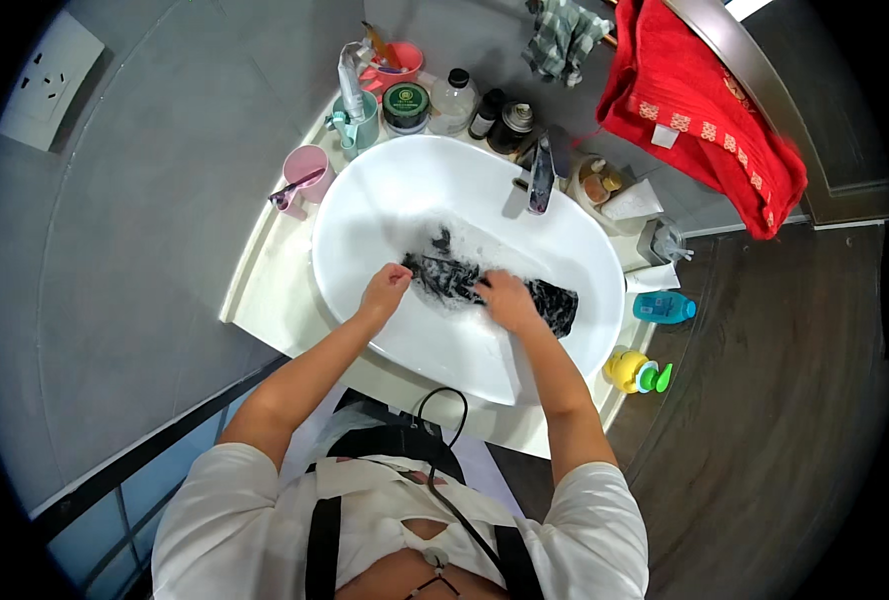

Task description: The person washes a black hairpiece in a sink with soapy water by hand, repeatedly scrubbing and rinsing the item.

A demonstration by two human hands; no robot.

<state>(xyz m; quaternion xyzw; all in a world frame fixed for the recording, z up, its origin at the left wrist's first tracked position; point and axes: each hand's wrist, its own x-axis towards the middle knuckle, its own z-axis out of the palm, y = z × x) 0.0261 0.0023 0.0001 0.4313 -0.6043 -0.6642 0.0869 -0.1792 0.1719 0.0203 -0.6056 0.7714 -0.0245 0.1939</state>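
A black cloth (447, 278) is soaked in suds (477, 238) in a white basin (360, 220), its left end pinched by the closed left hand (386, 290); its middle is touched by the right hand (508, 300), fingers bent, whether clamped cannot be told.

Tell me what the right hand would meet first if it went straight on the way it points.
The right hand would meet the black cloth first; its fingertips seem to touch it, though exact depth is hard to judge.
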